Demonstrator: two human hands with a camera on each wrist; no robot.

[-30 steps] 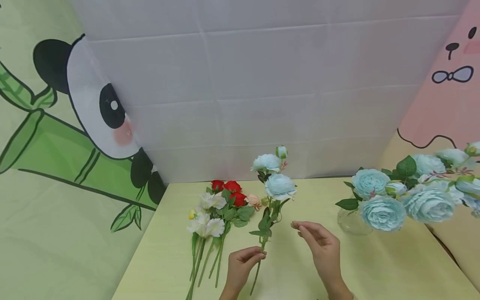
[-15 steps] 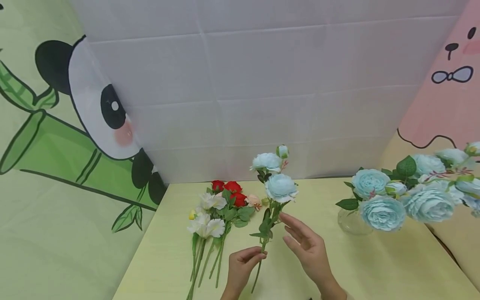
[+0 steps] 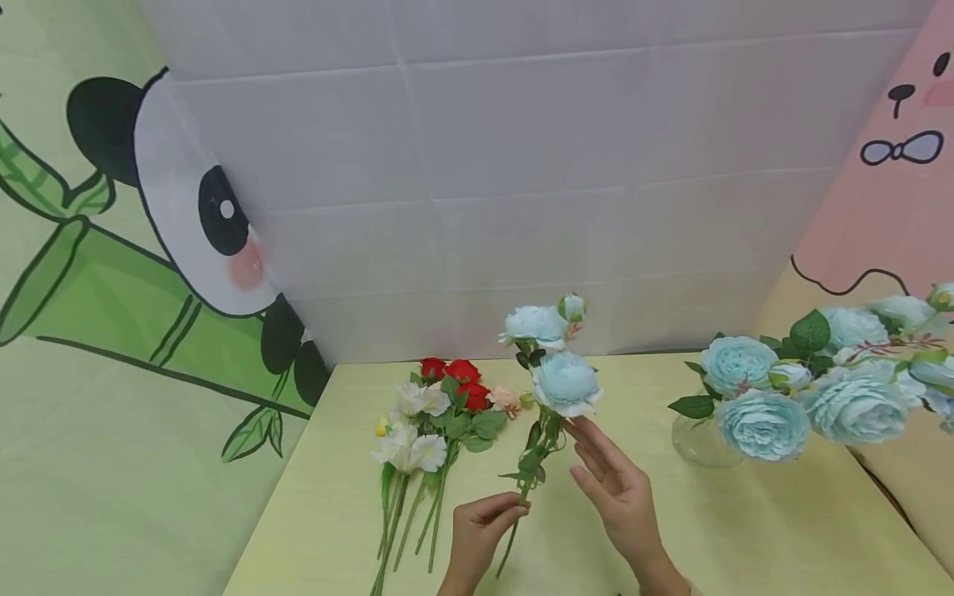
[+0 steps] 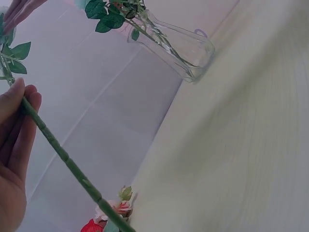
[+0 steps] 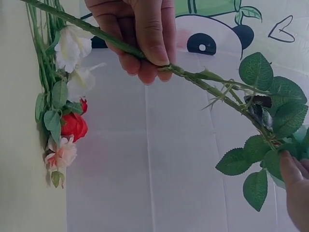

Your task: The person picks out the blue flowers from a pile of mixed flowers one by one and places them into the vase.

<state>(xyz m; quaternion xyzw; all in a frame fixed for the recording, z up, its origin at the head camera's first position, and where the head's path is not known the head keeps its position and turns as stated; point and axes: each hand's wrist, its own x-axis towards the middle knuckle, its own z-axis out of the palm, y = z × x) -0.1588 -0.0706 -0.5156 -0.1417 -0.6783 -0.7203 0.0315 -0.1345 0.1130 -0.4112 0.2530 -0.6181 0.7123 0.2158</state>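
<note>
My left hand (image 3: pixel 480 530) pinches the stem of an artificial light-blue peony (image 3: pixel 566 382) between thumb and fingertips. The peony stands nearly upright, leaning right, with two blooms and a bud. In the left wrist view the green stem (image 4: pixel 72 166) runs down past the left hand (image 4: pixel 17 130). My right hand (image 3: pixel 622 497) is raised beside the flower, its fingers fairly straight and the thumb apart. Its fingertips reach the leaves just under the lower bloom. In the right wrist view the right hand (image 5: pixel 297 186) touches the green leaves (image 5: pixel 260 150) there.
On the table (image 3: pixel 320 530), left of the hands, lie white flowers (image 3: pixel 410 447), red roses (image 3: pixel 471 393) and a pale pink flower (image 3: pixel 503 401). At right a clear glass vase (image 4: pixel 178 53) holds several light-blue peonies (image 3: pixel 760 422). A pale cloth wall (image 3: pixel 522 207) stands behind.
My right hand has moved left and up, from apart to touching beneath the lower bloom. The peony's head has shifted slightly right. My left hand keeps its pinch on the stem.
</note>
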